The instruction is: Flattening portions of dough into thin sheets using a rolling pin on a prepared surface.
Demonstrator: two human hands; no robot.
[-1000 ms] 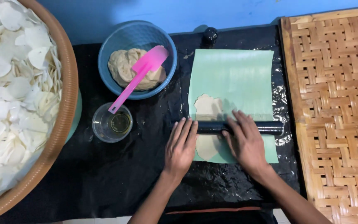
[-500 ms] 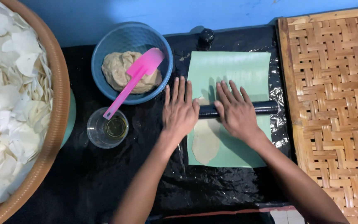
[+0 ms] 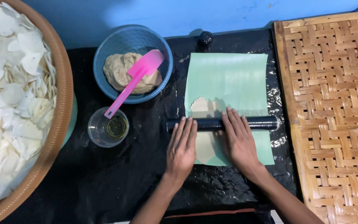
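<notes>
I see both hands laid palm-down on one black rolling pin [image 3: 222,123], which lies level from 9 to 3 o'clock across the lower half of one pale green sheet [image 3: 228,83]. My left hand [image 3: 182,147] is flat and open, fingers straight and together, fingertips resting on the pin near its 9 o'clock end; the forearm runs off toward 7 o'clock. My right hand [image 3: 239,141] is likewise flat and open, fingers slightly spread, fingertips on top of the pin near its middle; that forearm runs off toward 5 o'clock. Neither hand curls around the pin. One thin piece of flattened dough [image 3: 204,108] lies on the sheet under the pin, showing at 12 o'clock of it and again at 6 o'clock between the two hands. At 10 o'clock of the hands stands one blue bowl [image 3: 104,54] holding one lump of dough [image 3: 119,72], with one pink spatula [image 3: 135,79] leaning in it, handle pointing to 7 o'clock. One clear cup [image 3: 107,128] with yellowish liquid stands just at 6 o'clock of the bowl. One round basket [image 3: 61,108] of many white chips [image 3: 9,95], too many to count, fills the 9 o'clock edge. One woven bamboo tray [image 3: 332,116] lies at 3 o'clock. One small black knob [image 3: 205,38] sits at 12 o'clock of the sheet.
</notes>
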